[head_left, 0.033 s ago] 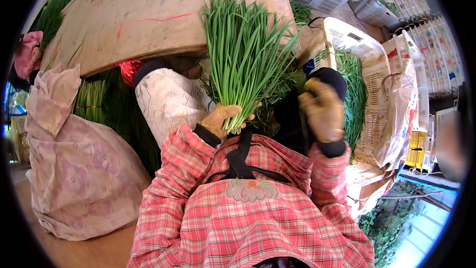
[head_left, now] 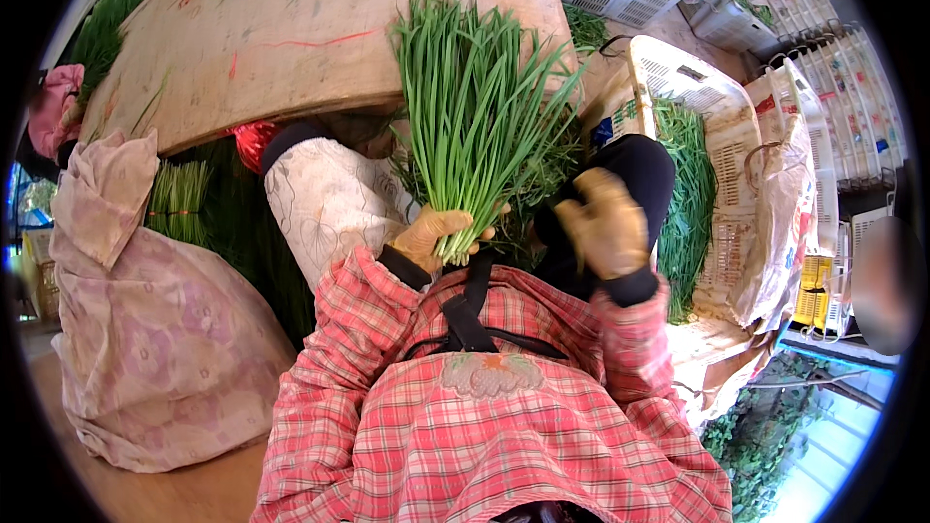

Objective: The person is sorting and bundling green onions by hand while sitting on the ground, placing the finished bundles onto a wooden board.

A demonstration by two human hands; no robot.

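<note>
A bunch of garlic chives (head_left: pixel 465 126) stands fanned out in front of me, flat green leaves pointing away and pale cut ends close to my lap. My left hand (head_left: pixel 433 235), in a tan glove, is closed around the stems near those ends. To the right of the bunch, over my dark-clad knee, hovers my right hand (head_left: pixel 608 230), gloved the same way and slightly blurred. Its fingers look apart, with nothing visible in them, and it does not touch the chives. Loose, tangled greens (head_left: pixel 538 179) lie behind the bunch, partly hidden by it.
A wooden table (head_left: pixel 320 10) spans the far side, with red string (head_left: pixel 320 43) on it. At right stands a white plastic crate (head_left: pixel 727 155) holding more greens (head_left: pixel 683 194). A patterned cloth (head_left: pixel 174 349) covers something at left, beside a tied chive bundle (head_left: pixel 177 199).
My right hand has shifted left and slightly down, nearer to the chives. The left hand keeps its hold on the bunch, almost unmoved.
</note>
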